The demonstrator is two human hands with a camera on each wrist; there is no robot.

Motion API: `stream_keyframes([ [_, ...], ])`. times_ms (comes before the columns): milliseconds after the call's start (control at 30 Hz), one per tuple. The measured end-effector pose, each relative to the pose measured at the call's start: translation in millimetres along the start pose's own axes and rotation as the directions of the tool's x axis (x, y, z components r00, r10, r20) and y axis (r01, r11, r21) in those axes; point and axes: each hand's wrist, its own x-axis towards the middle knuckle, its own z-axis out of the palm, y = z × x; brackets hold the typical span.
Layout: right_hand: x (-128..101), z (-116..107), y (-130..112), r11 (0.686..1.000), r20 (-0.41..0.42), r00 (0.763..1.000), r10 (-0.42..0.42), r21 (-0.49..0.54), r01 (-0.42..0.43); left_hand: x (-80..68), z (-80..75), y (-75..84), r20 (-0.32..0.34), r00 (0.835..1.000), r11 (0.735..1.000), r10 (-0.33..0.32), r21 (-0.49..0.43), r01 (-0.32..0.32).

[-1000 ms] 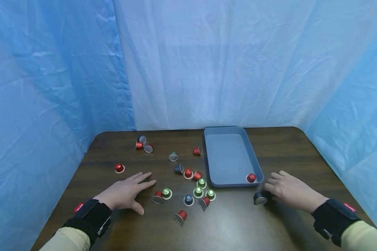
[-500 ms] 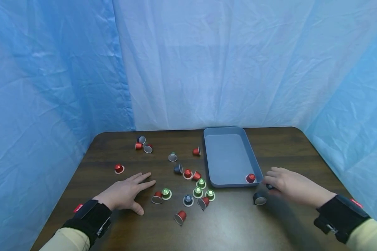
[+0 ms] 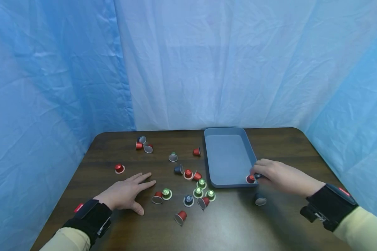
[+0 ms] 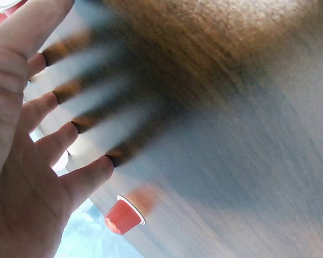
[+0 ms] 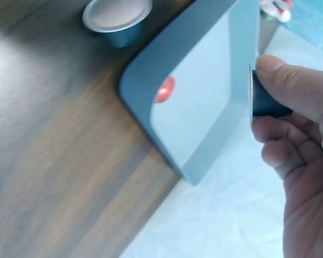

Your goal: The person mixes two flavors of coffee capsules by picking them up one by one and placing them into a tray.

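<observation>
The left hand (image 3: 125,194) lies flat on the table (image 3: 226,223), fingers spread, holding nothing. Loose capsules (image 3: 188,199) lie scattered just right of it. Further right, the right hand (image 3: 278,176) pinches a dark capsule (image 5: 264,99) over the tray's (image 3: 227,157) near corner, beside a red capsule (image 3: 250,179) inside. Another dark capsule (image 3: 260,200) lies on the table nearby. Blue sheeting (image 3: 207,62) hangs behind.

This is looking like a staged recording booth rather than a home or kitchen. Wrinkled blue sheeting (image 3: 66,69) is hanging on three sides, closing in a dark wooden counter (image 3: 226,226). Coffee capsules (image 3: 188,199) are lying scattered beside a grey tray (image 3: 229,130), and black wrist straps (image 3: 91,216) are carrying cameras.
</observation>
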Motion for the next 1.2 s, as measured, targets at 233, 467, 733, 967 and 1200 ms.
stream_keyframes([
  [233, 24, 1, -2, 0.997, 0.057, 0.996, 0.063, 0.033, -0.065, 0.4, 0.9, -2.1, -0.001, 1.0, 1.0, 0.006, -0.001, -0.006],
  [467, 43, 16, 1, 0.992, 0.1, 0.989, 0.111, 0.043, -0.115, 0.8, 1.6, -2.6, -0.005, 1.0, 1.0, 0.006, 0.014, -0.006],
  [733, 49, 36, 7, 0.99, 0.185, 0.975, 0.119, 0.046, -0.13, 0.4, 1.4, -2.5, -0.005, 1.0, 1.0, 0.007, 0.005, -0.007],
  [967, 47, 49, 15, 0.993, 0.21, 0.971, 0.115, -0.023, -0.113, 1.4, 3.1, -2.3, -0.003, 1.0, 1.0, 0.002, 0.016, -0.002],
  [1200, 47, 53, 18, 0.994, 0.21, 0.974, 0.085, -0.087, -0.068, 1.1, 2.9, -2.4, -0.001, 1.0, 1.0, -0.004, 0.013, 0.004],
])
